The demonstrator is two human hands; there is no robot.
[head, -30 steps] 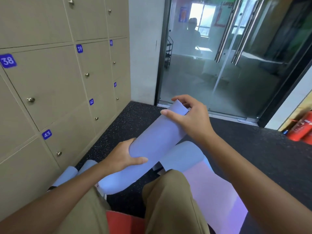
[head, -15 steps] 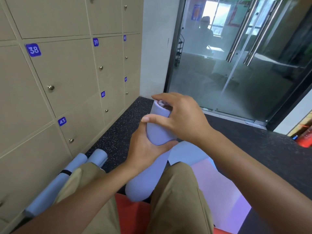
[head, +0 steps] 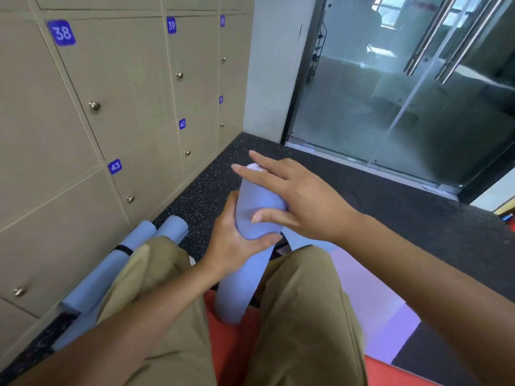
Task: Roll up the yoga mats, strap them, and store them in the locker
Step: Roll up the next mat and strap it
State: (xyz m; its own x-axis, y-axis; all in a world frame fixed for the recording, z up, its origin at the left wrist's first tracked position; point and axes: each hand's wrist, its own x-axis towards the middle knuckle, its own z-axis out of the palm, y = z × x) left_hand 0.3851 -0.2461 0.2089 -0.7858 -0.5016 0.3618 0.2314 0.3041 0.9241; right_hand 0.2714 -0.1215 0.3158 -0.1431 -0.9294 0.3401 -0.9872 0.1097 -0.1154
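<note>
Standing upright between the knees, a rolled mat (head: 252, 232) is clenched by the left hand (head: 237, 240) so it stays wound, seemingly for strapping; the right hand (head: 301, 196), fingers straight, touches its top. Lockers (head: 125, 87) remain closed.

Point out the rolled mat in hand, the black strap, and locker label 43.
Rolled mat (head: 252, 257), head view: bare side, below the left hand.
Black strap (head: 121, 249), head view: band around a rolled mat lying by the lockers.
Label 43 (head: 115, 166), head view: middle of the blue tag.
</note>
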